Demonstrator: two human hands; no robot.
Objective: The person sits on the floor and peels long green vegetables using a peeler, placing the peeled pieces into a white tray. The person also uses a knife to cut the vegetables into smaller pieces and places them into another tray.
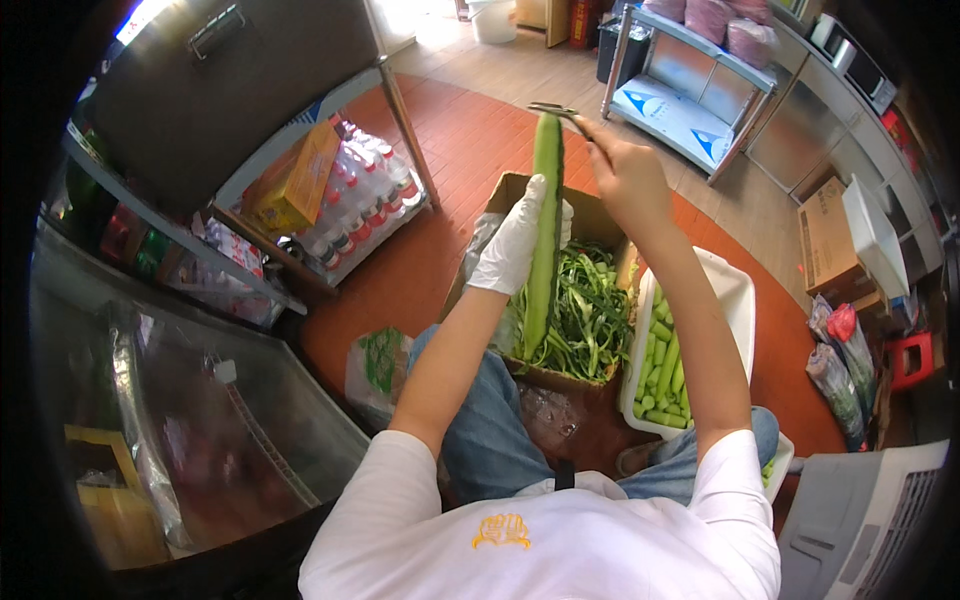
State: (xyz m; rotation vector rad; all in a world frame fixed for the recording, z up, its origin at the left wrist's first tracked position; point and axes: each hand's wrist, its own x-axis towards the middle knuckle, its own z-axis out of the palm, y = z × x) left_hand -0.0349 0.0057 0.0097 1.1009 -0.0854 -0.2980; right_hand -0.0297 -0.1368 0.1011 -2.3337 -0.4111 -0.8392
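A long green cucumber (543,247) is held lengthwise in my left hand (514,244), which wears a white glove. Most of its facing side is pale and peeled, while a dark strip of skin runs along the right edge. My bare right hand (634,176) grips a metal vegetable peeler (559,110), its head at the cucumber's far tip. Below lies an open cardboard box (510,186) with a heap of green peelings (592,322) inside. To the right, a white plastic tub (731,289) contains several peeled green pieces (664,367), partly hidden by my right forearm.
Shrink-wrapped bottles (367,195) and a yellow carton (296,180) sit on a low metal shelf at left. A metal rack (697,94) stands far right, near cardboard boxes (832,236) and a red stool (911,360). A plastic bag (379,371) lies by my left knee.
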